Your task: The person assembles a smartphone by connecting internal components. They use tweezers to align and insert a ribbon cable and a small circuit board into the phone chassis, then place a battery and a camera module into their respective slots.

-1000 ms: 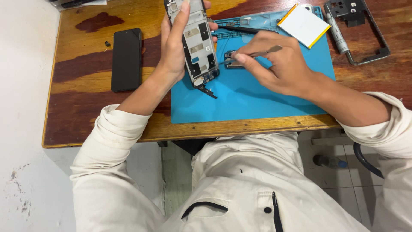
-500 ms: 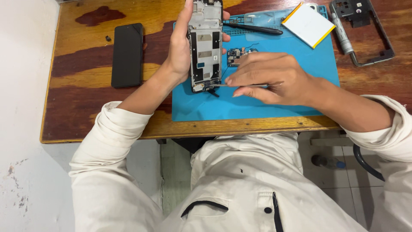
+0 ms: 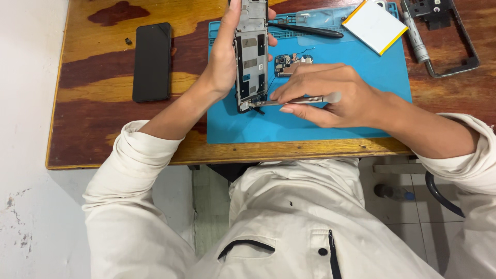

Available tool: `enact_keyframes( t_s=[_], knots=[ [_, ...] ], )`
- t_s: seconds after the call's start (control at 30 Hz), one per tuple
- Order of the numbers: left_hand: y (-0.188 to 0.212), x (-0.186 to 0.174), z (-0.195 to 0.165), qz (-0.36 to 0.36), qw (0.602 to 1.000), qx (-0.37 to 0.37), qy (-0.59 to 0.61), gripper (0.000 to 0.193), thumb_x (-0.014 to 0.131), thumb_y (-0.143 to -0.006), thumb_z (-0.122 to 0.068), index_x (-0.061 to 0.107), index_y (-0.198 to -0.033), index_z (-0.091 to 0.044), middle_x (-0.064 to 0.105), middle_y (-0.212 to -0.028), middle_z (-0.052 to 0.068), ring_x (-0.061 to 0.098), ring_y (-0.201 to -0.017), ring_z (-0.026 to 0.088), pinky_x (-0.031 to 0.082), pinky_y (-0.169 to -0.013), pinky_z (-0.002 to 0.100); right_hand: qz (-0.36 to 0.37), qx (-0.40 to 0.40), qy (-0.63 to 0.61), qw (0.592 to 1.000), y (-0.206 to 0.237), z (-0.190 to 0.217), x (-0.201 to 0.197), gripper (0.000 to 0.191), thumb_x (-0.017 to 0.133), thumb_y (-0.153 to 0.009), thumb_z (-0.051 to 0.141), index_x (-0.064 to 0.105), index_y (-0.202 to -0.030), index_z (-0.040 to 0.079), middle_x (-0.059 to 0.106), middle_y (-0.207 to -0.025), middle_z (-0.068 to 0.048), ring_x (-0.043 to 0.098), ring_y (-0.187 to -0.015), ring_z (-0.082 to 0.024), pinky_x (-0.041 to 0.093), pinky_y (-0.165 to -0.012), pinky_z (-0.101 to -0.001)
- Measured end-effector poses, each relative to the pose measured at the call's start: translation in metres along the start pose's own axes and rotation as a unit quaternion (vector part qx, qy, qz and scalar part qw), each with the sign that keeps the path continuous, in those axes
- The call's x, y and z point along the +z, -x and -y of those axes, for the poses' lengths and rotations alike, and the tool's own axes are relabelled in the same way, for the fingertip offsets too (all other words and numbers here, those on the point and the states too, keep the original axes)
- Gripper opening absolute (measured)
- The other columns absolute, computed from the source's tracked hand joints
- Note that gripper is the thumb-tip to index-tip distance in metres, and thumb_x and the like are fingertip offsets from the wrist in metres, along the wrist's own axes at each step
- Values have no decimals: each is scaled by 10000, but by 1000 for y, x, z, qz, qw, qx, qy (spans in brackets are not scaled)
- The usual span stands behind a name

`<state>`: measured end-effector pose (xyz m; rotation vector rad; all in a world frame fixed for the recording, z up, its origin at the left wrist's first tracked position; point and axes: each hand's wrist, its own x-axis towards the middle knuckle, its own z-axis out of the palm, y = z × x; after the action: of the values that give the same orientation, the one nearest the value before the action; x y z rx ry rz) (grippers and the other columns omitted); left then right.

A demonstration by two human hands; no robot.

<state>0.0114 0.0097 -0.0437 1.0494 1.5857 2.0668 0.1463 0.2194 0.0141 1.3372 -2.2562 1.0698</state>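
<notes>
Over the blue mat [image 3: 310, 129], left hand [image 3: 225, 62] clamps the stripped phone frame [image 3: 251, 57], right hand [image 3: 330, 95] pinches tweezers [image 3: 294, 101] at its lower end, circuit board [image 3: 292, 63] already out, reassembly untouched.

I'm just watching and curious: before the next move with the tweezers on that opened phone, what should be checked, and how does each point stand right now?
1. Left hand grips the phone frame firmly: ok, fingers wrap both edges.
2. Right hand holds the tweezers: ok, tips sit at the frame's lower end.
3. What the tips touch or hold: cannot tell, too small.
4. Frame over the blue mat: ok.
5. Circuit board clear of the hands: ok, lying on the mat just above the right hand.
6. Battery out of the way: ok, at the mat's far corner.
</notes>
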Motion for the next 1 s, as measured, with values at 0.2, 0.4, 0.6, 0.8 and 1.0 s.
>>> enact_keyframes(
  t_s=[0.2,0.4,0.6,0.8,1.0],
  knots=[
    [-1,0,1,-6,1000,-6,6,723,299,-1073,-678,512,-1425,-85,572,-1378,101,653,-1109,207,621,-936,412,12,18,-19,1000,-1,1,-1,144,750,-945,36,711,-1065,-34,761,-1057,-151,698,-840,-239,559,-739,-331],
    [-1,0,1,-6,1000,-2,0,724,314,-1067,-692,498,-1432,-94,570,-1377,103,655,-1109,209,623,-934,414,12,16,-8,1000,-1,0,0,135,760,-945,47,706,-1039,-33,762,-1053,-149,709,-860,-242,572,-743,-339],
    [-2,-2,-2,19,1000,18,-14,701,290,-1115,-649,538,-1401,-59,598,-1312,104,688,-1049,202,656,-905,404,-23,13,70,997,0,-1,-4,126,785,-950,58,718,-1027,-14,758,-1033,-143,739,-971,-285,600,-844,-356],
    [-10,-10,-7,48,998,0,34,700,307,-1107,-612,565,-1392,-27,652,-1362,129,752,-1064,249,697,-875,417,-45,72,56,995,4,-4,-6,101,780,-961,16,746,-1038,-38,748,-988,-145,711,-843,-223,581,-717,-309],
    [-10,-11,-9,43,998,-16,43,661,398,-1081,-622,549,-1366,-45,654,-1356,127,756,-1044,229,705,-837,399,-38,51,66,996,4,-6,-4,112,785,-976,37,758,-1078,-2,745,-993,-136,740,-909,-226,607,-754,-302]
  ],
)
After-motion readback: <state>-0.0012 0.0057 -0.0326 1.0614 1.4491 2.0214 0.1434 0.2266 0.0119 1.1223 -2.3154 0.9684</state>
